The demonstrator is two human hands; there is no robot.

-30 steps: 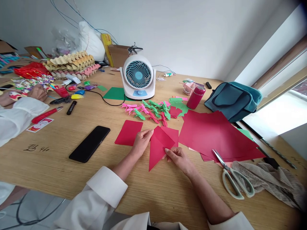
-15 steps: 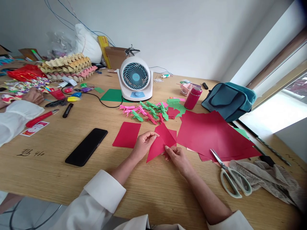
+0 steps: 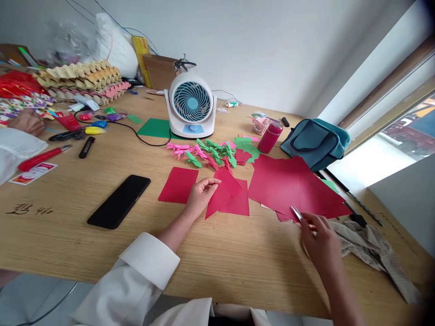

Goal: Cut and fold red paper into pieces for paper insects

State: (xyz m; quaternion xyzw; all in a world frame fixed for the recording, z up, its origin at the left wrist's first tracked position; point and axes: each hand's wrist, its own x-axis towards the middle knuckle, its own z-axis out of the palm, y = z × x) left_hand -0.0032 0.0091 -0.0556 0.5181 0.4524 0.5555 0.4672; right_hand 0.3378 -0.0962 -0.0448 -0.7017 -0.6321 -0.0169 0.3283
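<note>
My left hand [image 3: 200,197] pinches a folded piece of red paper [image 3: 224,188] between thumb and fingers, just above the table. Partly beneath that piece lies a red paper rectangle [image 3: 239,203], and another red rectangle [image 3: 178,184] rests left of my fingers. At the right, my right hand [image 3: 319,240] is closed over the handles of the scissors [image 3: 297,213]; their blades point up and left over the edge of the large red sheets [image 3: 292,188]. Most of the handles are hidden by the hand. Small pink, green and red folded paper pieces [image 3: 204,153] lie in a pile beyond.
A white fan [image 3: 192,106] stands at the back, with a red bottle [image 3: 270,138] and teal bag [image 3: 316,142] to its right. A black phone [image 3: 118,201] lies left; a grey cloth [image 3: 370,253] lies right. Another person's hand [image 3: 26,123] is at far left.
My right hand has let go of the red paper, moved right and closed on the scissors. My left hand still holds the folded paper. The whole view has shifted slightly.
</note>
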